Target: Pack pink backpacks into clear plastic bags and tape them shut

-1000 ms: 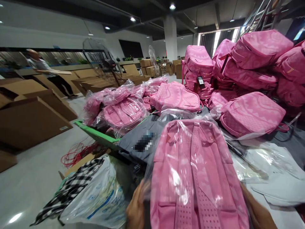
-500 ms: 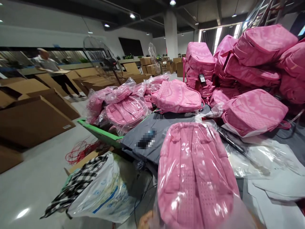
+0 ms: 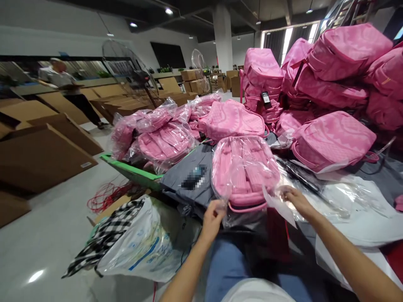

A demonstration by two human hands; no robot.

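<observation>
A pink backpack lies straps up on the grey-covered table in front of me, inside a clear plastic bag. At the bag's near left corner, the fingers of my left hand are closed on the plastic film. On the near right side my right hand pinches the bag's edge, where a whitish flap hangs down. The near end of the backpack shows between my two hands. Behind it, a second pink backpack rests without a visible wrapper.
Wrapped backpacks fill a green-edged bin at the left. More pink backpacks are piled at the right, above white sheets. A stuffed white plastic bag stands at lower left. A person is among cardboard boxes.
The bagged backpack was raised close to me and is now lower and farther away on the table. Both my hands have come into clear view at the bag's near end.
</observation>
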